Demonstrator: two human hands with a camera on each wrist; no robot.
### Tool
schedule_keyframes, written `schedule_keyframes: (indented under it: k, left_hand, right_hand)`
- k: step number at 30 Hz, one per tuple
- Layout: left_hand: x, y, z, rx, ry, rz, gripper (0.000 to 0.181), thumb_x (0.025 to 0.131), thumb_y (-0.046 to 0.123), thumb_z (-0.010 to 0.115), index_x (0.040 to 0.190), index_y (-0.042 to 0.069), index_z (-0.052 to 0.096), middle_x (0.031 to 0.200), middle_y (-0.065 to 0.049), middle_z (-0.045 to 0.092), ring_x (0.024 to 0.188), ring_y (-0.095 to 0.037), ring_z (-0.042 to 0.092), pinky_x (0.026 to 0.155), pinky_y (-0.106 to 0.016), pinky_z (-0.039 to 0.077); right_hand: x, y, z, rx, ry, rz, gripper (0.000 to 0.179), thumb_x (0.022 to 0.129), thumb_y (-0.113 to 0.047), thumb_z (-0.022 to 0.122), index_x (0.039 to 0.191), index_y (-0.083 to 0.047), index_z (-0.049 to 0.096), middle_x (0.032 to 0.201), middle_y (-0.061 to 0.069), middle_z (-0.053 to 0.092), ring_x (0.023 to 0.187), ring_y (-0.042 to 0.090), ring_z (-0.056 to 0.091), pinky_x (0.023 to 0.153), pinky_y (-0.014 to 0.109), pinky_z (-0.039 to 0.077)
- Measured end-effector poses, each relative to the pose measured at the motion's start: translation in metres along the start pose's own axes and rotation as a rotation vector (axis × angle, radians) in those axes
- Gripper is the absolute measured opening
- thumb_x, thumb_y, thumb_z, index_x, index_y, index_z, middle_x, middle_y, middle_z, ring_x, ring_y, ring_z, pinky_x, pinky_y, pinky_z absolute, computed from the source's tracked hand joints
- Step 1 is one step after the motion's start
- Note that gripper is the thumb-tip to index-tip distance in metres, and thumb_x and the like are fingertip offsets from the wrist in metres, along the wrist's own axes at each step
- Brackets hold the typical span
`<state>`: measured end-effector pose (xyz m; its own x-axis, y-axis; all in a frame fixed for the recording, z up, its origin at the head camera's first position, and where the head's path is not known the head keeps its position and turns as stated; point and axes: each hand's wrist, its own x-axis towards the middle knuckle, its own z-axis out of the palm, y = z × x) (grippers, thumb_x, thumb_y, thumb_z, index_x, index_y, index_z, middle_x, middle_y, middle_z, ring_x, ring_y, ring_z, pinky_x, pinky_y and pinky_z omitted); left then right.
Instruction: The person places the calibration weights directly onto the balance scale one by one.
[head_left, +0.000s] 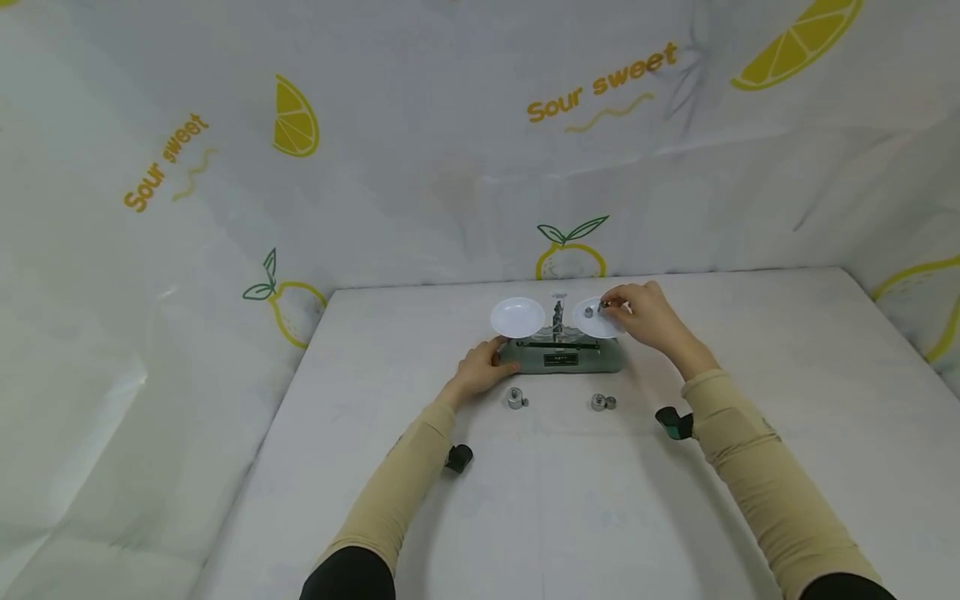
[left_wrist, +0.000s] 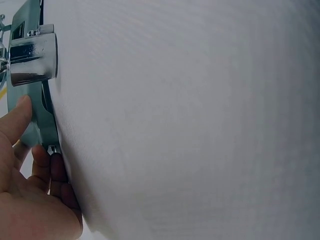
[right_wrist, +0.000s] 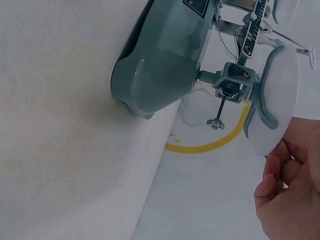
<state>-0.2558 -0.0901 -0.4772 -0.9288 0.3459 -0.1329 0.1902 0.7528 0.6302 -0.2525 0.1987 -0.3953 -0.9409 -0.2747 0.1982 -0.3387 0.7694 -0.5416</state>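
A balance scale [head_left: 558, 358] with a green base and two white pans stands on the table. My left hand [head_left: 481, 368] grips the left end of its base; in the left wrist view the thumb lies along the green side and the fingers curl at the end. Over the right pan [head_left: 585, 327], my right hand [head_left: 642, 315] pinches a small shiny metal weight [head_left: 603, 306]. Another metal weight [head_left: 588, 312] stands on that pan beside the fingertips. The left pan [head_left: 517, 317] carries nothing. From the right wrist, the pan hides the pinched weight.
In front of the scale, a metal weight [head_left: 514, 397] with a smaller one beside it stands at left, and two more weights [head_left: 598, 402] stand close together at right. A white sheet [head_left: 420, 167] printed with lemons rises behind the table [head_left: 540, 500].
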Motion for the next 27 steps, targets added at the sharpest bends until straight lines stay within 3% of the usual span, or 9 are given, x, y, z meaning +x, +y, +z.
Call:
schedule_keyframes:
  k: [7, 19, 27]
  left_hand:
    - [0.0004, -0.0008, 0.0019, -0.017, 0.000, 0.015, 0.061, 0.090, 0.040, 0.058, 0.142, 0.016, 0.038, 0.085, -0.001, 0.048, 0.079, -0.016, 0.041, 0.070, -0.031, 0.029]
    - [-0.0021, -0.0009, 0.0007, -0.019, -0.002, -0.003, 0.061, 0.090, 0.040, 0.058, 0.142, 0.015, 0.039, 0.085, -0.001, 0.047, 0.081, -0.016, 0.041, 0.073, -0.035, 0.028]
    - [-0.0017, -0.0007, -0.0009, 0.002, 0.002, 0.006, 0.061, 0.090, 0.040, 0.058, 0.143, 0.017, 0.037, 0.085, -0.001, 0.045, 0.079, -0.016, 0.040, 0.070, -0.032, 0.027]
  right_hand:
    - [0.0018, 0.0025, 0.0002, -0.018, -0.006, 0.002, 0.022, 0.090, -0.005, 0.057, 0.107, 0.006, 0.064, 0.101, 0.024, 0.065, 0.095, 0.035, 0.046, 0.085, 0.051, 0.032]
    - [0.0017, -0.0001, 0.0027, 0.018, -0.053, 0.057, 0.024, 0.092, -0.006, 0.055, 0.110, 0.007, 0.063, 0.104, 0.024, 0.064, 0.106, 0.040, 0.042, 0.088, 0.054, 0.038]
    - [-0.0013, 0.0003, 0.0030, 0.045, -0.016, 0.058, 0.026, 0.092, -0.011, 0.057, 0.112, 0.006, 0.060, 0.103, 0.023, 0.063, 0.101, 0.036, 0.041, 0.085, 0.052, 0.036]
